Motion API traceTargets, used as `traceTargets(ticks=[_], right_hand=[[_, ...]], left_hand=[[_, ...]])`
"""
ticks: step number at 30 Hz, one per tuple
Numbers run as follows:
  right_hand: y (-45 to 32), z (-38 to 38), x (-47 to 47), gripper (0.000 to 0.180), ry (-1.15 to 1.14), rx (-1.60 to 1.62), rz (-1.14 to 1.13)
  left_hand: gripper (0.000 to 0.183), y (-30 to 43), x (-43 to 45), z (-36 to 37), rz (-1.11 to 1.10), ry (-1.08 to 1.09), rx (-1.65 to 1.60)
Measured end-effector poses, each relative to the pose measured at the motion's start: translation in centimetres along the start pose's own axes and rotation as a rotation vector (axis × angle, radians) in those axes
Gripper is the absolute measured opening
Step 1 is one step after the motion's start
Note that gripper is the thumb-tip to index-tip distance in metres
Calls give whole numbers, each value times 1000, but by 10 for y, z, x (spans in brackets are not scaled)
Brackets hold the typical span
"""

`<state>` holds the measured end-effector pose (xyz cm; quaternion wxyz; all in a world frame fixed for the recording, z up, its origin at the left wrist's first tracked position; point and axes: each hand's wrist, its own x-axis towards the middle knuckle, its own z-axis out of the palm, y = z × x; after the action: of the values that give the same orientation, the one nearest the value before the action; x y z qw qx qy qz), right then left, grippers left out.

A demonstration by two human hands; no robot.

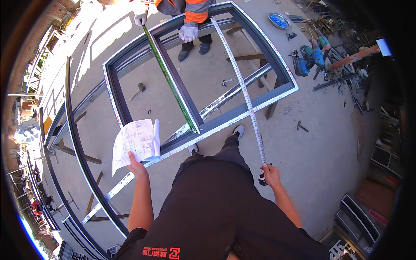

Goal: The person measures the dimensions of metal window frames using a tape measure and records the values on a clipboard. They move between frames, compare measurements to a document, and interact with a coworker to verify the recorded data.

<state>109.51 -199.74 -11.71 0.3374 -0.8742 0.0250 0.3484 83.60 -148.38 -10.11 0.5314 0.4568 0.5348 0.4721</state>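
Printed sheets of paper (136, 143), bearing drawings and writing, are held in my left hand (137, 166) over the near left corner of a dark window frame (214, 127). My right hand (271, 175) grips the case of a tape measure (262, 178) in front of the frame's near edge. Its white blade (242, 84) runs out across the frame to the far rail. A second, green tape blade (169, 78) lies along the frame's middle bar. At its far end is a co-worker's gloved hand (140, 18); their other gloved hand (188, 32) hangs over the right-hand opening.
Trestle legs (250, 57) stand under the frame. A mallet (138, 91) and a hammer (302, 126) lie on the floor. Cordless drills (305, 60) and a bowl of blue pieces (279, 20) sit at right. Long dark profiles (74, 136) stretch along my left.
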Motion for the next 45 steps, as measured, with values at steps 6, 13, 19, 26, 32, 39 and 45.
traceTargets(ticks=[6, 13, 19, 26, 32, 39, 45], right_hand=[[3, 73, -73, 41, -51, 53, 27], [-48, 109, -68, 45, -74, -194, -79], [-82, 131, -52, 44, -52, -238, -109], [-107, 150, -43, 44, -28, -294, -111], [-122, 157, -47, 44, -17, -283, -94], [-125, 154, -45, 45, -8, -367, -87], [-134, 158, -45, 42, -11, -334, -5]], left_hand=[[43, -26, 30, -57, 82, -157, 272], [43, -43, 54, -54, 185, -383, 397], [46, -57, 59, -48, 183, -438, 468], [47, -63, 55, -42, 231, -413, 579], [48, -61, 58, -42, 312, -464, 662], [53, -72, 60, -42, 234, -438, 701], [54, -72, 60, -43, 265, -472, 701]])
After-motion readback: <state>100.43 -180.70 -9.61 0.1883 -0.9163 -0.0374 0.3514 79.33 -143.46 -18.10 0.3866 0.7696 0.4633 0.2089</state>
